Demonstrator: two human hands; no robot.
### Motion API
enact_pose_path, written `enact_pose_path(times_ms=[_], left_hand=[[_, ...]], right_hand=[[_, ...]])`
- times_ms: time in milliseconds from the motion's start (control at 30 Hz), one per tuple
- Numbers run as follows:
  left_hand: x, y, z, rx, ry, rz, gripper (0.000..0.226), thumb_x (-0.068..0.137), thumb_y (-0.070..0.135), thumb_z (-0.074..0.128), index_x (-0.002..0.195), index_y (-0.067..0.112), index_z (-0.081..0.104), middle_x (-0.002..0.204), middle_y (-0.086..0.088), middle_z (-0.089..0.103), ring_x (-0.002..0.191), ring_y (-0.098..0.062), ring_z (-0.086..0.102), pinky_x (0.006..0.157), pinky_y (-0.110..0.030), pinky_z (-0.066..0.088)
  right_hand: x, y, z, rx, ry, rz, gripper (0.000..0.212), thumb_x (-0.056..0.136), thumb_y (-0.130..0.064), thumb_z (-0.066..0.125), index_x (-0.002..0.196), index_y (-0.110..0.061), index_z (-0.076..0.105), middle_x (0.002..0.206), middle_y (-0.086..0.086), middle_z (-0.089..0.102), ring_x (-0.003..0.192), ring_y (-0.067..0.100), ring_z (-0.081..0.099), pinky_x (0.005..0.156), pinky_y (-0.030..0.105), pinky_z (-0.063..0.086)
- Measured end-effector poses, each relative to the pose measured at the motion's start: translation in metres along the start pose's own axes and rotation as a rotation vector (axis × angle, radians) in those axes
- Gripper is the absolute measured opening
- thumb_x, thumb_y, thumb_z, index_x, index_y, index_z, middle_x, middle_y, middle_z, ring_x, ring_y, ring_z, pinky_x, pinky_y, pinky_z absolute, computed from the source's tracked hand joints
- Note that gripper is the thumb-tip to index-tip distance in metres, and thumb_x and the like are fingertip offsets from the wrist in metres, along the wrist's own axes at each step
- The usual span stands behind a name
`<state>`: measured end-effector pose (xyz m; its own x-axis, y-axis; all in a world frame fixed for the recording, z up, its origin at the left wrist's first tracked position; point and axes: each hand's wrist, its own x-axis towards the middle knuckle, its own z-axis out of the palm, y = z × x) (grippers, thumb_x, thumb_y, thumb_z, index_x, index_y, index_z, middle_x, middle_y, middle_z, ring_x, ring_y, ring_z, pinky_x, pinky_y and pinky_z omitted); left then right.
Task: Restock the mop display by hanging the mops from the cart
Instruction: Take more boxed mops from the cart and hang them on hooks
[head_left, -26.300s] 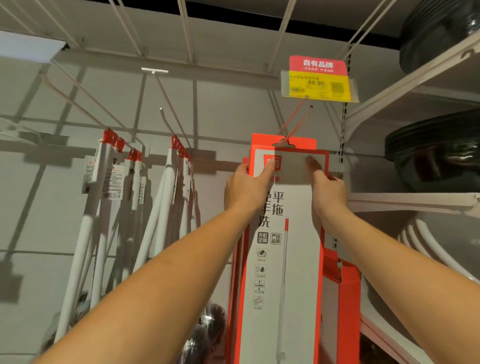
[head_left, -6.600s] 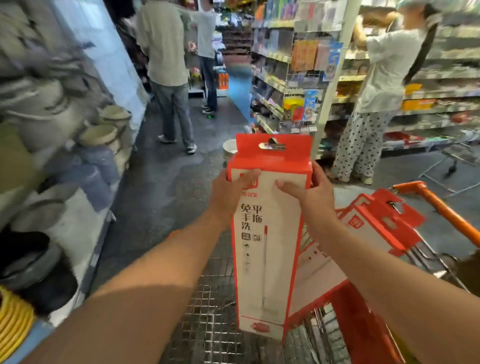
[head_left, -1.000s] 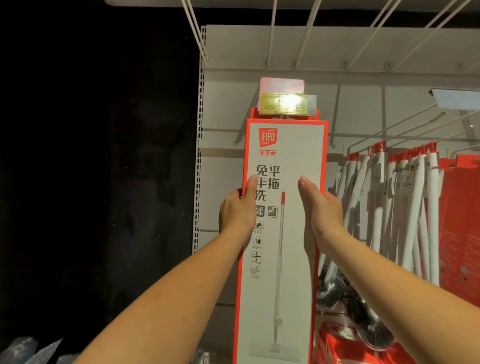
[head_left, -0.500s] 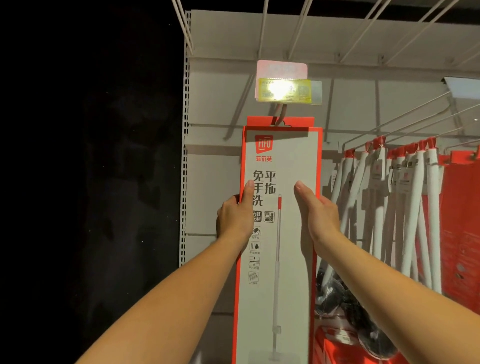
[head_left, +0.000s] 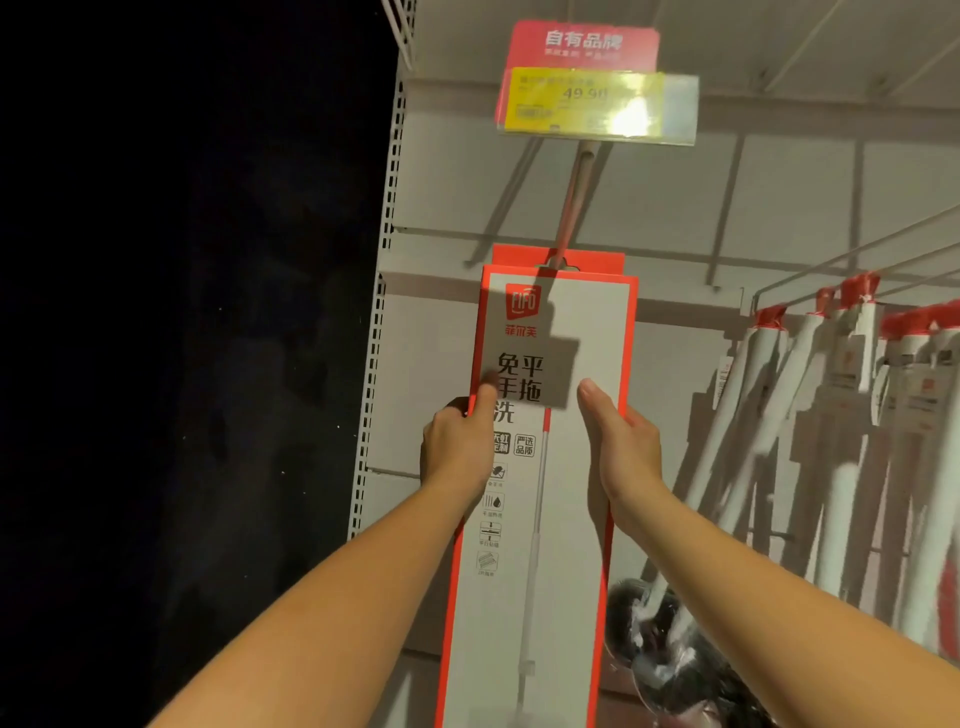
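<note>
Mop box now raised onto the display hook, its hang tab up at the prong where half a second ago it sat lower.

The left hand (head_left: 457, 447) clasps the left edge of the boxed mop (head_left: 540, 519), thumb on the front and fingers hidden behind; the right hand (head_left: 623, 447) grips the right edge the same way. The box's bottom is cut off by the frame's lower edge, and whether the hook (head_left: 574, 202) actually passes through the tab's slot is hard to make out in shadow. The price tag (head_left: 597, 104) on the hook's outer end is glare-washed and partly unreadable. White-handled mops (head_left: 841, 441) hang along the panel's right side, blurred, their dark heads partly behind the right forearm. Left of the backboard (head_left: 436, 182) everything is black.
</note>
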<state>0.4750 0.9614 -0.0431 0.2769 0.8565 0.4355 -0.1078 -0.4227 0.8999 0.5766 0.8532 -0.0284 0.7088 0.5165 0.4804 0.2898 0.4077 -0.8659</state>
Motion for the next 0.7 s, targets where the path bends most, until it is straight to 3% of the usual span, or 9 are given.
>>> enact_pose_path(times_ms=[67,167,300,433,500,600,700], left_hand=[[0.007,-0.005,0.006,-0.027,0.001,-0.021,0.050,0.090,0.066,0.041,0.078,0.021,0.058,0.081,-0.008,0.071,0.070,-0.025,0.067,0.062,-0.033,0.051],[0.020,-0.005,0.012,-0.014,0.016,-0.074,0.056,0.075,0.080,0.032,0.077,0.028,0.053,0.077,0.007,0.063,0.073,-0.020,0.064,0.067,-0.033,0.054],[0.044,-0.011,0.022,0.175,-0.016,-0.065,0.062,0.085,0.073,0.021,0.084,0.021,0.054,0.073,0.003,0.057,0.068,-0.018,0.059,0.062,-0.027,0.047],[0.066,-0.023,0.032,0.173,-0.081,0.002,0.061,0.093,0.065,0.024,0.101,0.014,0.058,0.077,-0.001,0.056,0.072,-0.017,0.055,0.065,-0.026,0.041],[0.075,-0.030,0.037,0.138,-0.135,0.012,0.056,0.095,0.063,0.025,0.108,0.018,0.056,0.089,-0.001,0.058,0.081,-0.016,0.054,0.074,-0.027,0.041],[0.080,-0.036,0.041,0.042,-0.205,0.019,0.077,0.082,0.078,0.025,0.121,0.021,0.058,0.107,-0.001,0.066,0.098,-0.019,0.060,0.089,-0.033,0.048],[0.083,-0.041,0.043,0.010,-0.239,0.025,0.065,0.086,0.073,0.026,0.119,0.026,0.057,0.104,0.002,0.068,0.096,-0.014,0.063,0.084,-0.030,0.051]], right_hand=[[0.010,0.009,0.001,0.001,-0.003,-0.008,0.021,0.089,-0.042,0.061,0.097,-0.024,0.065,0.098,-0.003,0.071,0.094,0.018,0.067,0.078,0.029,0.050],[0.027,0.020,0.006,-0.007,0.010,-0.001,0.023,0.088,-0.045,0.062,0.099,-0.024,0.065,0.101,-0.003,0.071,0.097,0.019,0.066,0.085,0.033,0.050],[0.047,0.034,0.011,-0.016,0.037,0.008,0.031,0.088,-0.044,0.062,0.110,-0.021,0.065,0.104,-0.004,0.069,0.101,0.019,0.064,0.093,0.035,0.048],[0.066,0.044,0.013,-0.036,0.050,0.038,0.036,0.088,-0.045,0.062,0.113,-0.019,0.064,0.104,-0.002,0.070,0.098,0.022,0.066,0.093,0.040,0.051],[0.074,0.047,0.012,-0.046,0.032,0.062,0.034,0.089,-0.044,0.061,0.112,-0.018,0.064,0.103,-0.001,0.072,0.095,0.022,0.068,0.088,0.041,0.054],[0.080,0.048,0.012,-0.011,-0.006,0.065,0.027,0.092,-0.036,0.060,0.111,-0.017,0.064,0.098,-0.002,0.073,0.089,0.017,0.070,0.073,0.029,0.053],[0.079,0.048,0.010,-0.043,-0.032,0.039,0.027,0.093,-0.037,0.058,0.113,-0.020,0.063,0.100,-0.007,0.072,0.093,0.011,0.067,0.070,0.022,0.048]])
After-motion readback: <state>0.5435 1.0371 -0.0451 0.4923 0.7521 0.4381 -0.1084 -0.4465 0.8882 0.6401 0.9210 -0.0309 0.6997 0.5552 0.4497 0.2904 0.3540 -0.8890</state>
